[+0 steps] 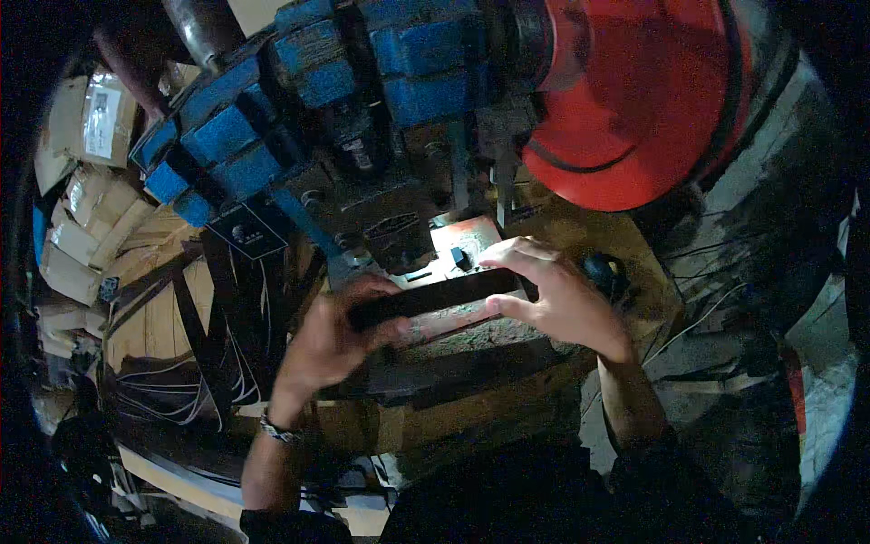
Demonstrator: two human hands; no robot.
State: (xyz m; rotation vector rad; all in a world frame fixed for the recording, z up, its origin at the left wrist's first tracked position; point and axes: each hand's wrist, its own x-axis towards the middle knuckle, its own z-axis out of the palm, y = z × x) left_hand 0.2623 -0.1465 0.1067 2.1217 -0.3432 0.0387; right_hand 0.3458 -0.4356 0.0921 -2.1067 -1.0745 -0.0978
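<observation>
Between my two hands is a long dark rectangular bar, lying roughly level and tipped up a little at its right end. My left hand, slightly blurred, is closed round the bar's left end. The thumb and fingers of my right hand grip its right end. Just beyond the bar, a small dark block stands on a brightly lit patch of the machine. Below the bar, a worn, dusty ledge shows. What the bar is exactly I cannot make out.
A blue machine with dark slots rises right behind my hands. At its right is a large red round cover. A dark round knob sits close to my right wrist. Cardboard boxes and loose cables are at the left.
</observation>
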